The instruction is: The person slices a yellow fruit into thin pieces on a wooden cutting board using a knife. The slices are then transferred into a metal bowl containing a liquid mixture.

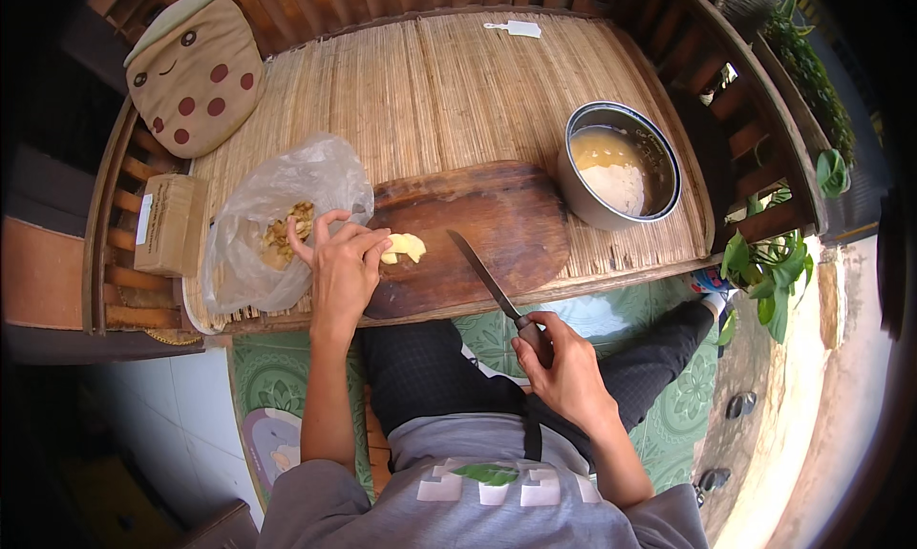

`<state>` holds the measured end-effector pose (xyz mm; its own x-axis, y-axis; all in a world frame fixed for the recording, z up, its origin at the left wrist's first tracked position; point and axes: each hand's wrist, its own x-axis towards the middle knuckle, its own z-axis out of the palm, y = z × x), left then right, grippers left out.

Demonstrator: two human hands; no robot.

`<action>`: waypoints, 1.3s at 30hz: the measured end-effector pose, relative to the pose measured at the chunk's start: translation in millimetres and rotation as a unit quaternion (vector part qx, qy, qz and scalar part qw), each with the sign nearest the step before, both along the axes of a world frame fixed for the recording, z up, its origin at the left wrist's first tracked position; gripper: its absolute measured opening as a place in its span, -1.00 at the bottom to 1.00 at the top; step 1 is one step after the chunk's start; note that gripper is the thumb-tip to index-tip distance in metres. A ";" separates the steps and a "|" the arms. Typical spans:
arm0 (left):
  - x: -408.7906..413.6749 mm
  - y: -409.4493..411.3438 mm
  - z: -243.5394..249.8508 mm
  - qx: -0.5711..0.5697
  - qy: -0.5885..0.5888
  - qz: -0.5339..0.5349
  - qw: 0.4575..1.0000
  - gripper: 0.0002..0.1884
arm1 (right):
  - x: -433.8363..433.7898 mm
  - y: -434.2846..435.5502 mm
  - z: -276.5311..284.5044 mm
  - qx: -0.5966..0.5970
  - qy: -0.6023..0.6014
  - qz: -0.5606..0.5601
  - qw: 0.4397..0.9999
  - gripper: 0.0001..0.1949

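Note:
My left hand point(344, 255) reaches over the left end of a wooden cutting board point(494, 205), thumb and forefinger on a peeled, pale yellow food piece point(406, 246). Its other fingers are spread towards an open clear plastic bag point(243, 226) holding brownish peelings or chopped bits point(290, 230). In my right hand point(566, 370) is the dark handle of a kitchen knife point(483, 269). The blade slants up and left, its tip above the board and apart from the food.
A metal inner pot point(602, 198) with pale powder and yellowish liquid stands right of the board. A white tag-shaped object point(523, 28) lies at the back of the woven mat point(430, 83). A cardboard box point(168, 223) and a cushion point(200, 83) are at left; slatted wooden rails point(759, 90) border the seat.

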<state>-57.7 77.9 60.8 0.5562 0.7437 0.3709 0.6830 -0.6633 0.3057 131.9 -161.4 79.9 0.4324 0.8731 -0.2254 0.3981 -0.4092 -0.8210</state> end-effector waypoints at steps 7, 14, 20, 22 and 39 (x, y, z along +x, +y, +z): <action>6.5 -4.1 8.0 0.039 0.060 0.010 0.997 -0.93 | 7.7 -2.6 12.9 -0.019 0.013 -0.053 0.998 -0.67; 25.4 -26.9 20.3 -0.074 -0.004 -0.007 0.997 -0.91 | 3.6 -9.8 -2.3 0.026 -0.053 -0.008 0.998 -0.66; 66.9 -48.2 -7.2 -0.164 -0.060 -0.023 0.984 -0.83 | 6.2 -13.3 -4.3 -0.008 -0.030 -0.042 0.999 -0.66; 70.3 -50.7 -14.4 -0.105 -0.052 -0.023 0.993 -0.81 | 8.1 -15.2 -4.5 -0.008 -0.045 -0.041 0.998 -0.67; 61.8 -65.8 -43.1 0.018 -0.039 -0.058 0.997 -0.77 | 0.2 -19.7 -3.1 -0.053 -0.078 0.011 0.995 -0.68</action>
<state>4.1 12.2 17.7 0.6055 0.6616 0.4423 0.5768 -0.7478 0.3288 132.1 -181.1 76.9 0.4502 0.8577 -0.2484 0.5279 -0.4800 -0.7007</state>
